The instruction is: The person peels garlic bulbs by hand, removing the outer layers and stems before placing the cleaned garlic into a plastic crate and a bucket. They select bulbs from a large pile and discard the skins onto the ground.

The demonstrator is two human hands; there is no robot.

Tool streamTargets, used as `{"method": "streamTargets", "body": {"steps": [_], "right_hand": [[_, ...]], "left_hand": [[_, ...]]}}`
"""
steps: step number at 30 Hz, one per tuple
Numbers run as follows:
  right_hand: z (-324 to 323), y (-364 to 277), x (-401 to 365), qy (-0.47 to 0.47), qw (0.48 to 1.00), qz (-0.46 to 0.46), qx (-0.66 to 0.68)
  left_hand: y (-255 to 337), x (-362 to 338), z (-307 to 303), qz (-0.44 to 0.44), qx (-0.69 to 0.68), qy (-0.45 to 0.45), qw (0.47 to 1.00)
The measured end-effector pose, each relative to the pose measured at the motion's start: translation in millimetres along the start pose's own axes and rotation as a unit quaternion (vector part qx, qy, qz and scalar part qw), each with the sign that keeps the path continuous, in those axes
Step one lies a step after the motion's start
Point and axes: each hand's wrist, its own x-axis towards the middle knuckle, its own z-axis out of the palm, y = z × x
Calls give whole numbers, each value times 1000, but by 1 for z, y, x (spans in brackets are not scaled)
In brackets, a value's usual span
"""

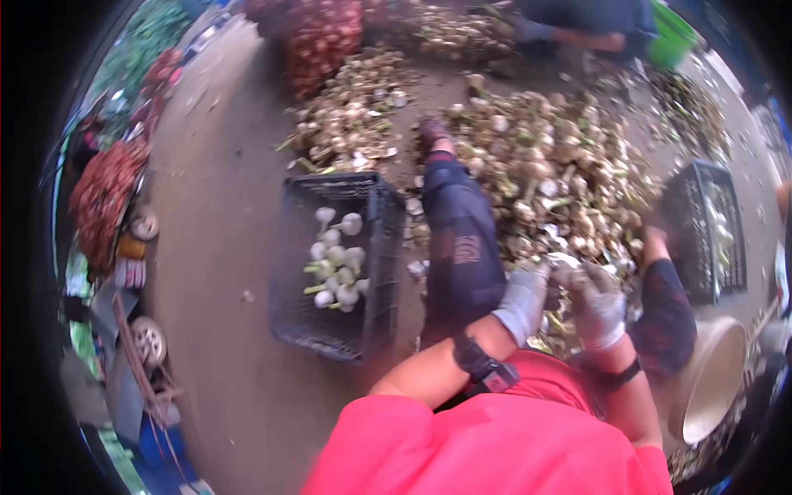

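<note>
Both my hands wear pale work gloves and meet in front of my lap. My left hand (526, 304) is closed, with its fingertips at a whitish garlic bulb (564, 261). My right hand (599, 307) is also closed and bent around the same bulb from the other side. Fingers and motion blur partly hide the bulb. Just beyond my hands spreads a large heap of garlic bulbs (549, 157) with stems and loose skins. To the left, a black plastic crate (381, 247) holds several cleaned white garlic bulbs (334, 262).
A second black crate (726, 285) with garlic stands at right, near a whitish bucket (714, 379). Red mesh sacks (323, 45) stand behind a smaller garlic pile (351, 107). Another person's arm (582, 38) reaches in beside a green tub (670, 37). A hand cart (136, 355) is far left.
</note>
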Motion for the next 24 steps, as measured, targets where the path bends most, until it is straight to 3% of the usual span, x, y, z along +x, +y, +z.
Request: {"method": "streamTargets", "body": {"steps": [2, 4, 8, 10, 11, 12, 15, 16, 17, 18, 19, 20, 21, 22, 23, 24], "right_hand": [[-15, 17, 3, -42, 981, -104, -160], [-17, 17, 8, -23, 980, -118, -158], [-17, 25, 20, 1, 975, -48, -217], [-24, 88, 16, 24, 969, 89, -230], [-33, 109, 14, 3, 947, 119, -298], [-44, 116, 12, -98, 908, 213, -348], [-52, 64, 3, -238, 871, 89, -421], [-51, 38, 5, -238, 880, 117, -395], [-45, 9, 13, -196, 917, 295, -183], [-37, -16, 19, -136, 880, 453, 42], [-27, -29, 22, -145, 895, 415, 73], [-19, 28, -1, -118, 992, 41, -34], [-24, 27, -1, -87, 979, 159, 97], [-23, 8, 12, -62, 933, 273, 225], [-23, -15, 20, 26, 868, 408, 281], [-35, -10, 18, -23, 825, 367, 430]], "left_hand": [[8, -14, 9, 19, -14, 34, 999], [7, -10, 7, 9, -11, 24, 1000], [3, -2, 6, 36, 1, 14, 999], [6, -9, 5, 94, -26, -76, 992], [8, -7, 8, 121, -33, -74, 989], [9, -5, 10, 146, -42, -70, 986], [41, -19, 9, 159, 16, -20, 987], [44, -19, 7, 165, 31, 11, 986], [34, -5, 4, 198, 53, 9, 979], [25, 0, 7, 197, 50, 9, 979], [18, 1, 11, 273, 166, -18, 948], [12, 4, 13, 345, 278, -44, 896], [40, -19, 12, 304, 421, -75, 851], [57, -34, -5, 382, 251, -187, 869], [73, -50, -27, 373, 235, -179, 880], [94, -60, -62, 508, 360, -100, 776]]}}
